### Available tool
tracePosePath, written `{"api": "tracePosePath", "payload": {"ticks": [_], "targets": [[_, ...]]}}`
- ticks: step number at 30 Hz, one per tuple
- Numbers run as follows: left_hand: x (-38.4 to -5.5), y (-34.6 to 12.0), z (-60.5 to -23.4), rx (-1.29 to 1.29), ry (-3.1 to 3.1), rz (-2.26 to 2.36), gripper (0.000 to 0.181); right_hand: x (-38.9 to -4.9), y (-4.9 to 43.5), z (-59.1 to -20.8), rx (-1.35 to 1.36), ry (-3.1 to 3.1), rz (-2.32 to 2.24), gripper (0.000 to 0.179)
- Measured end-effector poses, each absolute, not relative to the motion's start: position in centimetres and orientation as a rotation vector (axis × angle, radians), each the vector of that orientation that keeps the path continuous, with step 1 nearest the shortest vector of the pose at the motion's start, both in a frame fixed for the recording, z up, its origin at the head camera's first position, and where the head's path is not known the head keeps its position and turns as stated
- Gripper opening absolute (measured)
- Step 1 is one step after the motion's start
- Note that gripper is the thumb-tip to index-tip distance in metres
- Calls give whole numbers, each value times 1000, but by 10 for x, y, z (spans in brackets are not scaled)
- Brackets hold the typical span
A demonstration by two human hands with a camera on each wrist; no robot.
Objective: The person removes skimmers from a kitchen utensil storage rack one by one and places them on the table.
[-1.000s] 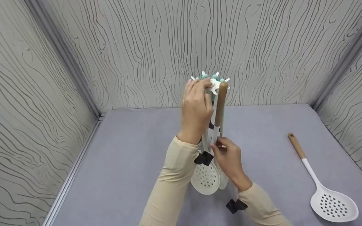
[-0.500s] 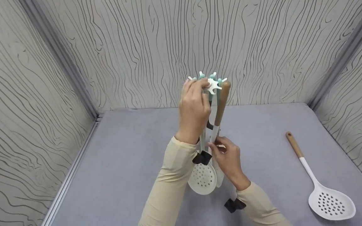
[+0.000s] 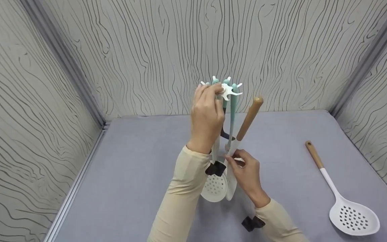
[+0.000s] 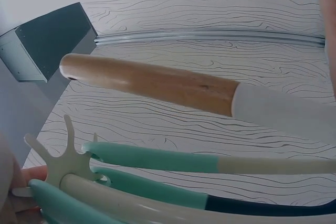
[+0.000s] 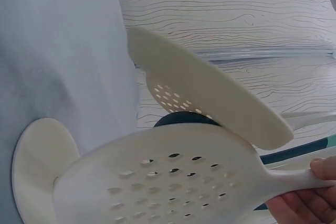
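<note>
My left hand [image 3: 207, 112] grips the top of a white utensil stand [image 3: 227, 91], its fingers over the hub of the star-shaped hooks. Utensils with mint-green handles [image 4: 157, 156] hang from the hooks. Thumb and fingers of my right hand [image 3: 246, 169] pinch the white shaft of a skimmer [image 3: 249, 119] with a wooden handle. The handle leans right, its top apart from the hooks. Its perforated white head [image 5: 168, 182] fills the lower right wrist view, in front of the hanging utensils' heads. The round base [image 5: 43, 174] of the stand shows beside it.
A second white skimmer [image 3: 354, 216] with a wooden handle lies on the grey cloth-covered table [image 3: 139, 188] at the right. Wood-patterned panels [image 3: 166, 50] enclose the back and sides. A pale hanging perforated utensil head [image 3: 213, 190] shows below my left wrist.
The wooden handle has swung right and down, away from the hooks, uncovering a mint-green handle behind it. My right hand has shifted slightly; my left hand stays on the stand's top.
</note>
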State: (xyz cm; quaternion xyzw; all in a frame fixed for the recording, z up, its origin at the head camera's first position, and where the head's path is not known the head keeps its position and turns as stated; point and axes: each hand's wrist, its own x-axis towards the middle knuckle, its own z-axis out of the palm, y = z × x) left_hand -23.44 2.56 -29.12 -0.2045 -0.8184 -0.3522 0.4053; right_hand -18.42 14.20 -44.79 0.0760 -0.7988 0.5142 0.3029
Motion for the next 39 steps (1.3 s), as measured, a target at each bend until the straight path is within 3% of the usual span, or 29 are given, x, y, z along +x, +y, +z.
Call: {"api": "tracePosePath", "payload": {"ticks": [39], "targets": [[-232, 24, -290, -513, -2071, -925, 25, -128, 168, -490, -4, -2171, 1499, 13]]}}
